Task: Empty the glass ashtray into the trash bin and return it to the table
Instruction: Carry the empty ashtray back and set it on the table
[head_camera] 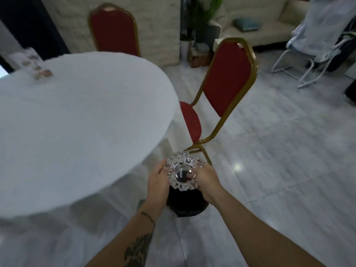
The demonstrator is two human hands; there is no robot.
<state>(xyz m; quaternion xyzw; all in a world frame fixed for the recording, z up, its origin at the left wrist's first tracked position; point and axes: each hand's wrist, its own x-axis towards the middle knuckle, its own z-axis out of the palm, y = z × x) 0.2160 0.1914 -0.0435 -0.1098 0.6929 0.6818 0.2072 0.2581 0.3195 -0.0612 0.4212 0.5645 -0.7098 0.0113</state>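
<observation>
The cut-glass ashtray is held in the air between both hands, tilted so its underside faces me. My left hand grips its left rim and my right hand grips its right rim. Directly below it stands a small black trash bin on the floor, partly hidden by the ashtray and my hands. The round table with a white cloth lies to the left, close to the bin.
A red chair with a gold frame stands just beyond the bin, tucked to the table's right edge. Another red chair is at the table's far side. A menu card stands on the far left of the table. Pale tiled floor spreads right.
</observation>
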